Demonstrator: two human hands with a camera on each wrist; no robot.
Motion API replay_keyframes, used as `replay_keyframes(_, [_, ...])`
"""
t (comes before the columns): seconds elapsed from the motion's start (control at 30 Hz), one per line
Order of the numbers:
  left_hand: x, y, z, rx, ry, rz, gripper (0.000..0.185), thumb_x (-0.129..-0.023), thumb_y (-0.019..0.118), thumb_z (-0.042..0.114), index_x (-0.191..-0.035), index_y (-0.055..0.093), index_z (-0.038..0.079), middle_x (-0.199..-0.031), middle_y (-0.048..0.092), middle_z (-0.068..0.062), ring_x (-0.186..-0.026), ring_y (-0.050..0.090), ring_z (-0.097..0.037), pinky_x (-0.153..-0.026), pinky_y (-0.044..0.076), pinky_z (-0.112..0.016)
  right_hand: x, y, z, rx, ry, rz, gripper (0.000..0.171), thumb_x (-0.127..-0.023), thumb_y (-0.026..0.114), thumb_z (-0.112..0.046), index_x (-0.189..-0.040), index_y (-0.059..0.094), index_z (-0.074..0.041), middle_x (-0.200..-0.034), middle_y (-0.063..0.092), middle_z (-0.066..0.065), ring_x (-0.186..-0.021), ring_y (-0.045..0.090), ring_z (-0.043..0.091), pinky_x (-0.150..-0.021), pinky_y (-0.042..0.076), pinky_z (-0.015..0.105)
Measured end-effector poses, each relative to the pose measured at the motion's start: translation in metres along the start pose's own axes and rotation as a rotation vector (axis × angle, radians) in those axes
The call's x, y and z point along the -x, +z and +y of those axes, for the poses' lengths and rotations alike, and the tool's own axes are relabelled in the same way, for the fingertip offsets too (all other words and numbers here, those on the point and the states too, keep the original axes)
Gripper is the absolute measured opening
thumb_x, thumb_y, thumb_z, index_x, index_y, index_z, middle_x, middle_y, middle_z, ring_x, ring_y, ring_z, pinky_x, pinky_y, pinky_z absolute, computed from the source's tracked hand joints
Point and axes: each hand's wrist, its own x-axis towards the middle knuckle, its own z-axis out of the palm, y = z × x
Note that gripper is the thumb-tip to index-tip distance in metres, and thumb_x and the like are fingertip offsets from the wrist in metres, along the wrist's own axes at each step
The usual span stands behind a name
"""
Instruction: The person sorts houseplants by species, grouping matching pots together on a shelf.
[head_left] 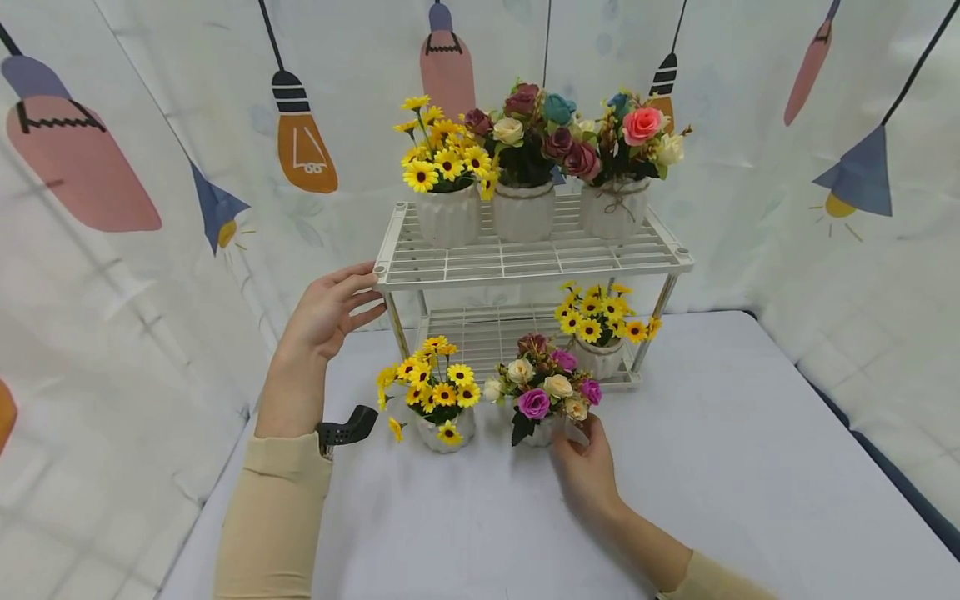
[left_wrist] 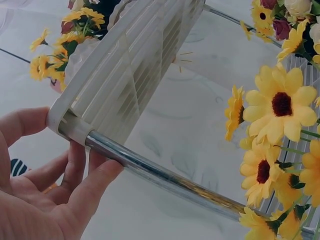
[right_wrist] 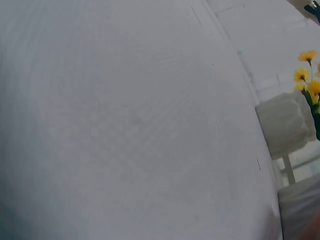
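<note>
Rose pot [head_left: 542, 429] inside right hand [head_left: 585, 471] grip

Bright, even light; edges warped

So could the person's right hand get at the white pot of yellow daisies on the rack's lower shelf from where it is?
Probably yes: the right hand holds the rose pot just in front, and the white pot of yellow daisies sits near the lower shelf's open front edge.

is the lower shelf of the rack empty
No, a pot of yellow flowers stands on the lower shelf of the rack.
</note>
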Motion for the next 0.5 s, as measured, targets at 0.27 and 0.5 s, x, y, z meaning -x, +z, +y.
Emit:
replay_keyframes(0.27, [0.001, 0.001, -0.001, 0.001, 0.000, 0.000, 0.060, -0.104, 0.065, 0.023, -0.154, 0.043, 0.000, -0.122, 0.063, -0.002, -0.109, 0.063, -0.018, -0.088, 0.058, -0.027, 0.006, 0.015, 0.004, 0.035, -0.123, 0.008, 0.085, -0.088, 0.083, -0.009, -0.156, 0.032, -0.006, -0.157, 0.037, 0.014, -0.147, 0.030, 0.032, -0.118, 0.030, 0.054])
replay_keyframes(0.5, [0.001, 0.001, 0.000, -0.002, 0.002, -0.003, 0.061, -0.103, 0.066, 0.024, -0.155, 0.043, 0.001, -0.126, 0.062, -0.003, -0.114, 0.062, -0.019, -0.090, 0.057, -0.028, -0.004, 0.028, 0.006, 0.024, -0.173, 0.076, 0.087, -0.077, 0.083, -0.001, -0.151, 0.038, 0.000, -0.152, 0.044, 0.018, -0.142, 0.037, 0.035, -0.118, 0.028, 0.057])
